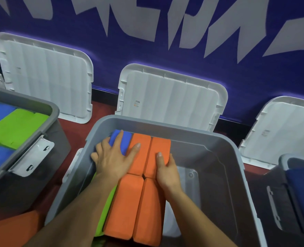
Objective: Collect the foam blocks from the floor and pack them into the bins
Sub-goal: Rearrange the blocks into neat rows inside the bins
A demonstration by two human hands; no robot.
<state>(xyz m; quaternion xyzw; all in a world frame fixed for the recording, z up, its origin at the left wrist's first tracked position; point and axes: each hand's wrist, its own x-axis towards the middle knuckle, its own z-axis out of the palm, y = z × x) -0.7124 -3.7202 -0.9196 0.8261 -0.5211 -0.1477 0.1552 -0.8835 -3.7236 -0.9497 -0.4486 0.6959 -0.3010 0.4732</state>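
A grey bin [224,147] stands in the middle. Inside it, several orange foam blocks [138,207] stand packed side by side on the left half. A blue block [123,139] sits at the far left corner and a green block [104,216] lies along the left wall. My left hand [114,157] lies flat with spread fingers on the blue block and the neighbouring orange block. My right hand [166,171] presses flat against the right side of the far right orange block [161,147]. The bin's right half shows bare floor.
A second grey bin [31,139] at the left holds green and blue blocks. A third bin [290,177] at the right edge holds a dark blue block. Three white lids [171,100] lean on the purple wall. An orange block [10,232] lies at the lower left.
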